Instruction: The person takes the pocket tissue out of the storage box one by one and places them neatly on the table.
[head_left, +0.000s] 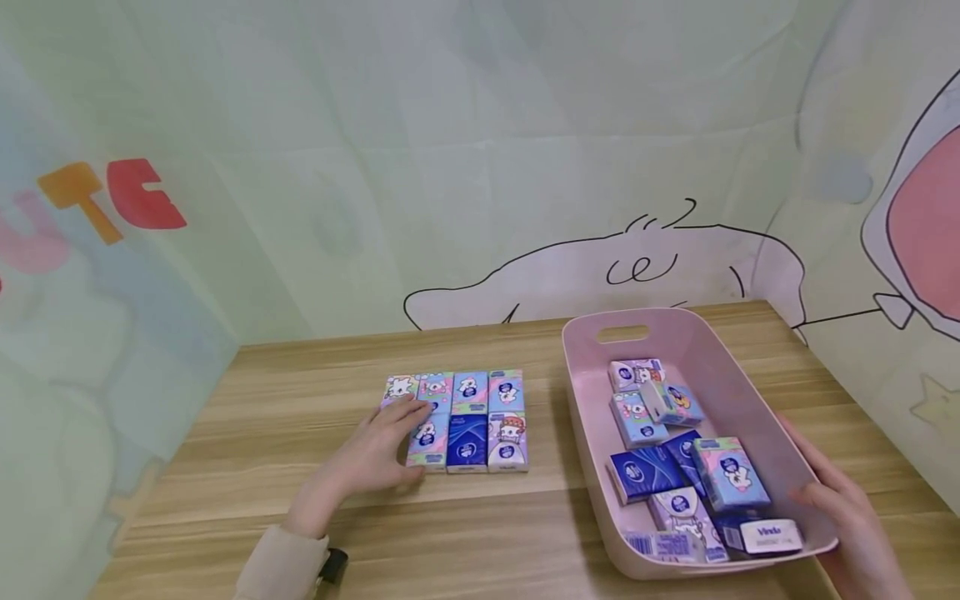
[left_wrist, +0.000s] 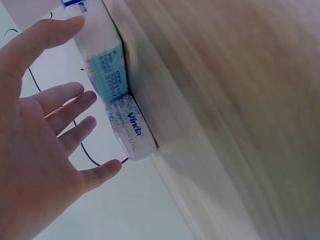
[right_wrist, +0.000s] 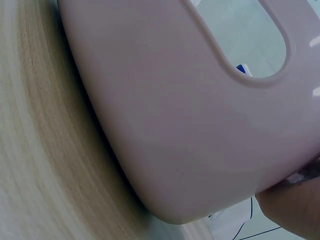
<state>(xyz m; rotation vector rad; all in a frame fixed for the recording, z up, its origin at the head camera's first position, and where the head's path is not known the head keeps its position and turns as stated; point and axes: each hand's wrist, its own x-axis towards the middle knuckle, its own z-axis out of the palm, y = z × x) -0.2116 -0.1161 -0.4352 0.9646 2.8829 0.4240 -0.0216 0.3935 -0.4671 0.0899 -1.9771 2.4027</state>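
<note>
My left hand (head_left: 378, 446) is at the left end of a block of small tissue packs (head_left: 468, 442) laid in two rows on the wooden table. Its fingers reach over the leftmost packs and its thumb lies by the front edge. In the left wrist view the fingers (left_wrist: 75, 102) are spread beside the packs, whose ends show, one printed "Vinda" (left_wrist: 132, 125). A pink plastic basket (head_left: 723, 367) stands to the right, holding several loose tissue packs (head_left: 731, 475). My right hand (head_left: 847, 508) grips its near right rim, thumb inside, other fingers outside.
The wooden table (head_left: 300, 400) meets a printed cloth backdrop (head_left: 375, 208) at the back and on both sides. The basket has a slot handle in its far end wall, and another handle opening shows in its wall in the right wrist view.
</note>
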